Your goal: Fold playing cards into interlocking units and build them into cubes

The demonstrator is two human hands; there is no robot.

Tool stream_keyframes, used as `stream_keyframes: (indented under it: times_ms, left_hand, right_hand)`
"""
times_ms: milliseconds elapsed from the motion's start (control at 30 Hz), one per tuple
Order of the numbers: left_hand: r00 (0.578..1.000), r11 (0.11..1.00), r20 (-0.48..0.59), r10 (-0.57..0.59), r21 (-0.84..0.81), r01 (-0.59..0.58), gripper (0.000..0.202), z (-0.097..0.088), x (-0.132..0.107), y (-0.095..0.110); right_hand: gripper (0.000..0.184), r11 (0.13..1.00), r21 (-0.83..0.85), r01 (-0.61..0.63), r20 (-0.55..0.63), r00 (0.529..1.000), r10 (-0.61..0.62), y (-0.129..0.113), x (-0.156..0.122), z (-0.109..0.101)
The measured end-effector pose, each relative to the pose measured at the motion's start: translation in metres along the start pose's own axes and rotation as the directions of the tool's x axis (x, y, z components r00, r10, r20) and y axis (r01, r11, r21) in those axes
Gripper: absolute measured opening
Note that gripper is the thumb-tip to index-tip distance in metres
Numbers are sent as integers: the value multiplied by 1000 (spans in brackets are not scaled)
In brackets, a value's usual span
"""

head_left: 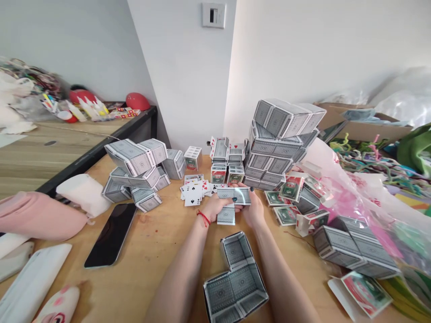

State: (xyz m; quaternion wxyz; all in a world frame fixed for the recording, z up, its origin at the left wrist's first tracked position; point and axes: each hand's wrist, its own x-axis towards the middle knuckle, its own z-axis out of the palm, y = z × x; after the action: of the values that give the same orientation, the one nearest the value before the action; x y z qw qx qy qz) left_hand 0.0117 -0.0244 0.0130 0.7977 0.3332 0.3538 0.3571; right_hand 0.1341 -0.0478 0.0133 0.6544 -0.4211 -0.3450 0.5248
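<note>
My left hand (218, 207), with a red string bracelet at the wrist, and my right hand (253, 208) hold grey-backed playing cards (239, 195) between them. The cards form an angled shape, one part running sideways and another pointing towards me; whether they are joined I cannot tell. Both hands' fingers are closed on the cards. Below them on the table lies an L-shaped open block folded from playing cards (235, 282). Just beyond my left hand, loose face-up cards (192, 194) are spread in a pile.
Card blocks are stacked at the left (138, 163) and in a taller tower (279, 143) at the right. Card boxes (286, 215) lie right of my hands, beside plastic wrapping (323, 161). A phone (111, 235) and a pink pouch (43, 215) lie at the left.
</note>
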Motion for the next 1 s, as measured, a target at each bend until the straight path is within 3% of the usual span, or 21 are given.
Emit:
stream_keyframes:
  times_ms: [100,233,400,567,733,1000]
  left_hand:
    - [1000,999,6,-3,38,3,39,0,-1,0]
    - [1000,998,17,-19,65,18,34,0,-3,1]
    - [999,996,46,-5,88,1,33,2,-3,1]
    - [1000,988,30,-4,156,-1,35,5,-2,0]
    - [1000,985,0,9,174,-8,38,9,0,-1]
    - [992,973,-107,59,229,-33,28,15,-1,-1]
  right_hand:
    - [35,1000,-18,12,-9,1000,-12,4,1,-3]
    - [40,936,-345,71,-77,992,-103,10,4,-13]
    - [52,670,-733,114,-86,962,-258,13,6,-22]
    - [47,401,-915,55,-99,930,-355,15,2,-21]
    - [37,412,-910,50,-137,901,-411,14,-1,-18]
    - [39,419,-905,70,-95,928,-360,14,0,-19]
